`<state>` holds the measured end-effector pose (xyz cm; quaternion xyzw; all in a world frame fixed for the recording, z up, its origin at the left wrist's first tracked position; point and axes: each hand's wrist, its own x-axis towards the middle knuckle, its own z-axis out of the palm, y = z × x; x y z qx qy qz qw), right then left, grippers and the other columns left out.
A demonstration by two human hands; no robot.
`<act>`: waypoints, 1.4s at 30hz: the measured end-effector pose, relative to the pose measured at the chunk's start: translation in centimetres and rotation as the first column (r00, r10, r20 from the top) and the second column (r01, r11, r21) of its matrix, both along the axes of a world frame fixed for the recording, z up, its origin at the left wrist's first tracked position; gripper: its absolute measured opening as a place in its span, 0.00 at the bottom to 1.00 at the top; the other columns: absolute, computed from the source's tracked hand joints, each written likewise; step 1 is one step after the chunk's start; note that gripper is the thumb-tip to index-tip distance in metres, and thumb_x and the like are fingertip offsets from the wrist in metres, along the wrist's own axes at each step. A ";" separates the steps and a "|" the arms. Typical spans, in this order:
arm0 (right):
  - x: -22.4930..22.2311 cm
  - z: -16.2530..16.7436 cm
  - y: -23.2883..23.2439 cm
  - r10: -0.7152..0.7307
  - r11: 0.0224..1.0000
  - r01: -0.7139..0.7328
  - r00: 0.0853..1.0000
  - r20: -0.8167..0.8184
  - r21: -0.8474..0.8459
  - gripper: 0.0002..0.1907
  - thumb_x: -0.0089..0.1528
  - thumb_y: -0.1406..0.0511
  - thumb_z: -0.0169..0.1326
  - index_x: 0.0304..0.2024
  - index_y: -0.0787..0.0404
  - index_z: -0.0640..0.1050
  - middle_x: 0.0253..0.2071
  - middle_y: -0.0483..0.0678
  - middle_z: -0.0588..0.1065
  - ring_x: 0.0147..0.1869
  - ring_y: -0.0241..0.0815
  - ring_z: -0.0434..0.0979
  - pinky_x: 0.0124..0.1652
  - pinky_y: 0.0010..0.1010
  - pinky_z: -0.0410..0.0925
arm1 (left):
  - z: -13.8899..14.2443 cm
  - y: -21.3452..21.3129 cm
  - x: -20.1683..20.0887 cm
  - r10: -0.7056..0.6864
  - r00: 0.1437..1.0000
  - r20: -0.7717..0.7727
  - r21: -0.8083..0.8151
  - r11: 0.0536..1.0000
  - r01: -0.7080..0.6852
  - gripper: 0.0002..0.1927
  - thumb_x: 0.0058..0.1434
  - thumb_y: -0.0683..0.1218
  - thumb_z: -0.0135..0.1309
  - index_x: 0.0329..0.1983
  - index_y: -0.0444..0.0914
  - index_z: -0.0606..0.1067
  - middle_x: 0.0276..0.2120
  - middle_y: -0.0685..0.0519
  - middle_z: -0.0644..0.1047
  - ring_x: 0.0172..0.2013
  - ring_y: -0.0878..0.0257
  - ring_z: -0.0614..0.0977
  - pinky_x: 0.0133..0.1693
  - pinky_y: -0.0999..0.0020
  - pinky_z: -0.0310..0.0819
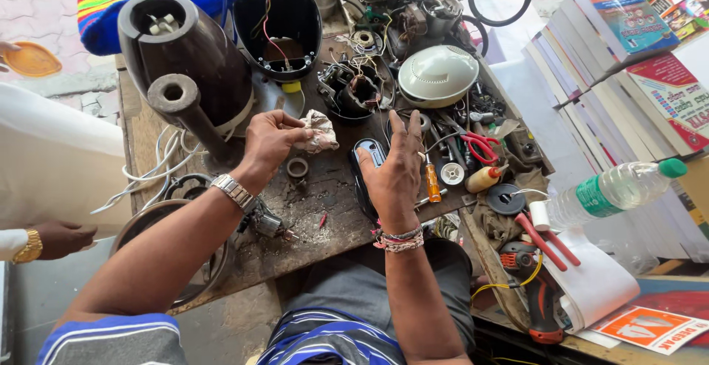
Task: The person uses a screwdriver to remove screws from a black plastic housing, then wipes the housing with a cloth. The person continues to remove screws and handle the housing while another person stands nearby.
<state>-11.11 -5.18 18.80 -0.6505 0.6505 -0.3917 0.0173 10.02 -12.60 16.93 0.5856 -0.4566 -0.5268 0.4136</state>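
Crumpled grey rag [317, 130] pinched at left hand [269, 143] fingertips.

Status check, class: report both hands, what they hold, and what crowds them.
Left hand pinching crumpled rag. Right hand open, resting over black housing. Metal ring between them; orange screwdriver alongside.

Crumpled rag [319, 130]: dirty grey-white w/ faint reddish marks, balled up, pinched in left hand [269, 143] fingertips just above the worn dark bench top, near its middle. Small dark ring [298, 167], flat on bench, just below the rag, beside the left hand, not touched. Black oblong casing [369, 160] w/ blue-grey patch near its top end, lying lengthwise on bench, mostly hidden under right hand [395, 169], which rests on it, fingers spread & pointing away.
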 end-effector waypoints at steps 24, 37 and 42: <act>0.3 0.2 -0.7 0.016 1.000 -0.015 0.999 0.042 -0.013 0.47 0.56 0.63 0.69 0.72 0.62 0.59 0.76 0.71 0.49 0.78 0.68 0.56 0.68 0.47 0.59 | 0.1 -0.1 -0.1 0.011 0.996 -0.084 0.026 1.000 -0.009 0.06 0.56 0.37 0.63 0.36 0.33 0.78 0.33 0.46 0.84 0.32 0.66 0.87 0.35 0.78 0.85; 0.1 -0.9 -0.4 0.013 1.000 -0.014 0.999 0.043 0.015 0.47 0.56 0.61 0.69 0.72 0.61 0.59 0.76 0.71 0.49 0.77 0.67 0.57 0.68 0.46 0.61 | -0.3 -0.2 -0.1 0.011 1.000 0.029 0.017 1.000 -0.011 0.07 0.56 0.39 0.65 0.37 0.34 0.80 0.34 0.49 0.84 0.32 0.68 0.86 0.34 0.78 0.83; 0.5 0.3 -0.2 0.048 0.999 -0.048 0.998 0.041 -0.002 0.46 0.57 0.62 0.68 0.72 0.64 0.59 0.76 0.71 0.49 0.78 0.66 0.56 0.68 0.45 0.60 | 0.4 0.1 -0.2 -0.009 0.996 0.091 0.000 1.000 0.009 0.07 0.56 0.40 0.65 0.37 0.34 0.80 0.34 0.49 0.84 0.32 0.67 0.85 0.33 0.77 0.83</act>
